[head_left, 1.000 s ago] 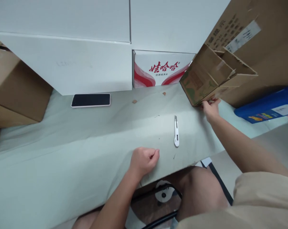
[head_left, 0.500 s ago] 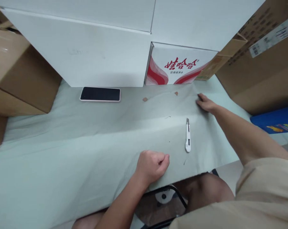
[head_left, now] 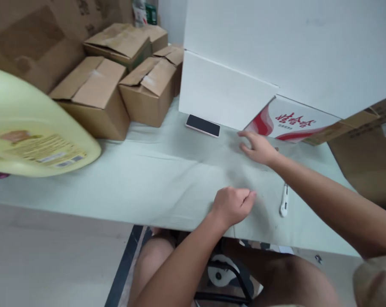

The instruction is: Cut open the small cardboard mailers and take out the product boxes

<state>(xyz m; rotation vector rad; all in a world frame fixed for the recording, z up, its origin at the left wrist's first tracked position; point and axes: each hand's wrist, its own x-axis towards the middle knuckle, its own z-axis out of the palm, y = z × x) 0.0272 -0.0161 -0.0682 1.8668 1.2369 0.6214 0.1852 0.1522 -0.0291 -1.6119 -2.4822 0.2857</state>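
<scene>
Two bare hands are over the cloth (head_left: 167,183). The right hand (head_left: 256,147) has its fingers apart and curved, with nothing between them; whether the tips touch the cloth cannot be told. Nearer the person, the left hand (head_left: 233,204) rests at the cloth's front edge, fingers curled together into a loose fist, nothing seen inside; it probably serves as a prop for the arm.

Just beyond the right hand stands the red-and-white box (head_left: 295,121), its printed side facing the person. It sits close against the white box (head_left: 224,91), so the two likely keep each other in line. Left of the right hand lies the phone (head_left: 203,126), flat and screen up along the foot of the white box, perhaps to be out of the way of elbows. To the right of the left hand, the cutter (head_left: 284,202) lies lengthwise with its handle toward the person, which suits a quick grasp; the right forearm passes over its far end.

Well to the left of both hands, lidded cartons (head_left: 90,96) stand bunched together, seemingly to save room, and the yellow jug (head_left: 42,132) looms farther out.
</scene>
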